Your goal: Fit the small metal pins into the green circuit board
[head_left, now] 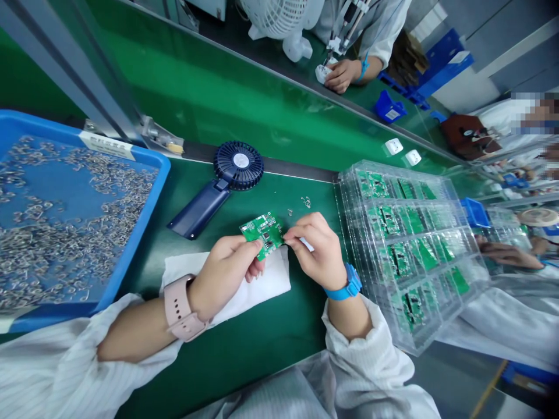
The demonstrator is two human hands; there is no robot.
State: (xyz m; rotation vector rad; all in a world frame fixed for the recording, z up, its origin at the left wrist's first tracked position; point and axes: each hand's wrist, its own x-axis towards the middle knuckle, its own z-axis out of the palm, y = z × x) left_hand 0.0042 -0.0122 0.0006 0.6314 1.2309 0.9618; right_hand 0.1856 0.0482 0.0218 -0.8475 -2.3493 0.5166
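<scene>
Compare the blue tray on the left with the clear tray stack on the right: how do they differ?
The blue tray is coloured, while the clear tray stack is see-through.
The blue tray has an undivided inside; the clear tray stack is split into compartments.
The blue tray holds loosely scattered metal pieces; the clear tray stack holds green circuit boards in rows.
Both hold many parts.

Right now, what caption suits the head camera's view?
Left hand steadies a green circuit board while the right hand pinches at its edge.
</scene>
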